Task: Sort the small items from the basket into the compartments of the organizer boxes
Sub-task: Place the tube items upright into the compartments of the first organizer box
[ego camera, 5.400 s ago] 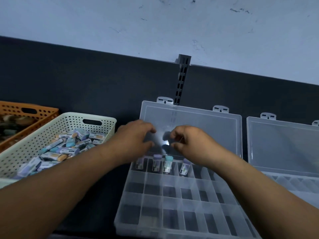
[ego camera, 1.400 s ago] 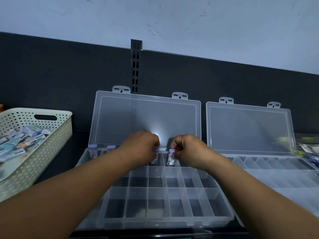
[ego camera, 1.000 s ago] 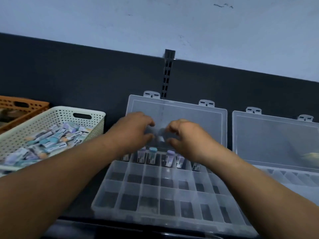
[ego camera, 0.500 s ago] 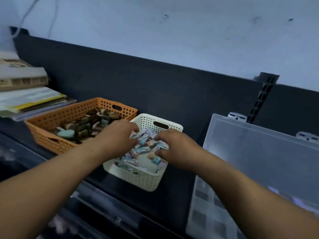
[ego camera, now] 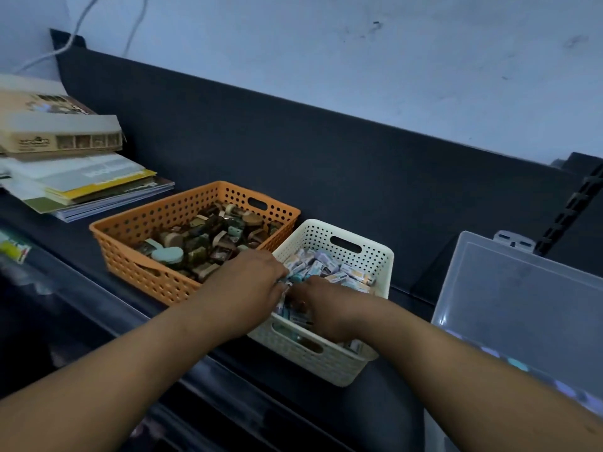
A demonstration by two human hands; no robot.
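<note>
A cream perforated basket [ego camera: 355, 256] stands on the dark shelf, filled with several small labelled tubes [ego camera: 329, 267] with purple and teal caps. Both my hands are down inside it. My left hand [ego camera: 248, 285] reaches in from the left rim with its fingers curled among the tubes. My right hand [ego camera: 323, 316] is buried in the near part of the pile, fingers curled under and hidden. Whether either hand holds a tube is hidden. The clear organizer box's raised lid [ego camera: 528, 308] shows at the right edge.
An orange basket [ego camera: 156, 223] of dark small items sits directly left of the cream basket. A stack of booklets and a carton [ego camera: 75, 164] lies at the far left. A black back panel [ego camera: 326, 164] runs behind everything.
My view swung left from the organizer box to the baskets. Both hands left the box's back row and have sunk deeper into the cream basket's tubes.
</note>
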